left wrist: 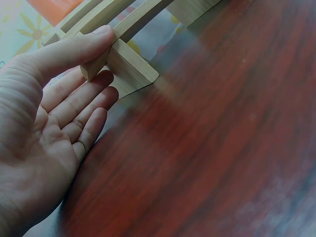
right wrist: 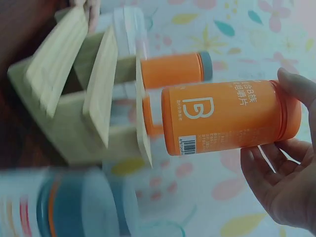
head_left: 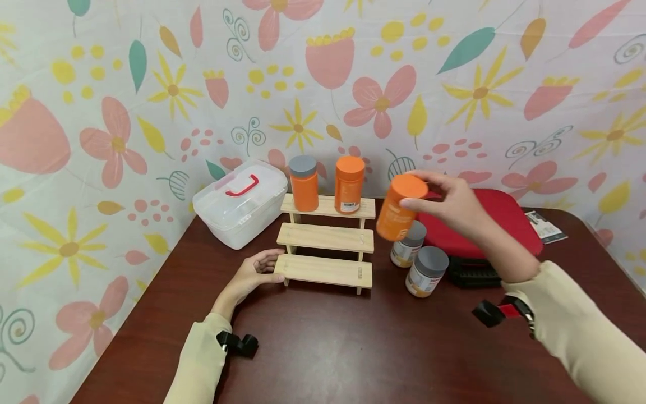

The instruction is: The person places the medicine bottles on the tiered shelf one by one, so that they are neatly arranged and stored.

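Note:
My right hand [head_left: 456, 205] grips an orange bottle [head_left: 395, 216] by its orange cap and holds it, tilted, in the air to the right of a three-step wooden stand [head_left: 323, 266]. White "B" lettering and a barcode show on this bottle [right wrist: 217, 118] in the right wrist view. The end of the lowest step is pinched by my left hand [head_left: 250, 276], thumb on top and fingertips at the underside [left wrist: 59, 113]. On the top step stand a grey-capped orange bottle [head_left: 304, 188] and an orange-capped bottle [head_left: 349, 188], side by side.
Two grey-lidded jars [head_left: 427, 272] [head_left: 409, 245] stand right of the stand, below the held bottle. Behind them lies a red case [head_left: 497, 219] with a black base. A clear plastic box [head_left: 239, 207] with a red handle sits at the back left, and a printed card [head_left: 547, 227] lies far right.

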The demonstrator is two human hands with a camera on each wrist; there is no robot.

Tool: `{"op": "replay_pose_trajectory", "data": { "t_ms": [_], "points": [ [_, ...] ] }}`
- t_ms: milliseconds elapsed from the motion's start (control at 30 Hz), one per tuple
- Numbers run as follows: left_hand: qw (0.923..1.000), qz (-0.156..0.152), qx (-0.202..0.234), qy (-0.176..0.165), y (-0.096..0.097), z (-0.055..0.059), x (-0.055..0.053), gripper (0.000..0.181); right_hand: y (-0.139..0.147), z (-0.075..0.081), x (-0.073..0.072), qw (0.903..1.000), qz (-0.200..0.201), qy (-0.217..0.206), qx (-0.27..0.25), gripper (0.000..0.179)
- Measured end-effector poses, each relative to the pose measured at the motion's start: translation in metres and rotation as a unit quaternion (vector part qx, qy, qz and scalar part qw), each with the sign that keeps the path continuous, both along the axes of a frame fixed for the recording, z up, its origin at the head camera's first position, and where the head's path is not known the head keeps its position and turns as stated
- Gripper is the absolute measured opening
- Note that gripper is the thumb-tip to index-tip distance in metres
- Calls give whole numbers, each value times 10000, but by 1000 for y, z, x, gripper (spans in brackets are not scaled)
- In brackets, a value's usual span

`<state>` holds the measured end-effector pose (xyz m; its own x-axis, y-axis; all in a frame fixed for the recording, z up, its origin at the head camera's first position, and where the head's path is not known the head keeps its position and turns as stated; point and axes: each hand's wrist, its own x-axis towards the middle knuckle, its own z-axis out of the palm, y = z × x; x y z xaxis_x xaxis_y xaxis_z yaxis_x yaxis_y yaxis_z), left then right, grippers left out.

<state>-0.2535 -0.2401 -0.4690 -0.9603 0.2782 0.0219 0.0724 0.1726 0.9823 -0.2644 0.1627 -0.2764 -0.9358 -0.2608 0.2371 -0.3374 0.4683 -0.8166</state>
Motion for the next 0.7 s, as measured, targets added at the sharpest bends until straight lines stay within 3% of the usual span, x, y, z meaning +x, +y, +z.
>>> {"op": "replay_pose_trajectory", "data": {
  "t_ms": [400, 700],
  "points": [
    [10000, -34, 26, 16, 0, 1, 1, 65, -82, -19, -17, 9956, 898, 97, -238, 50],
    [10000, -9, -50, -59, 3, 3, 2, 65, -129, -36, -31, 9939, 1065, 232, -150, 56]
  ]
}}
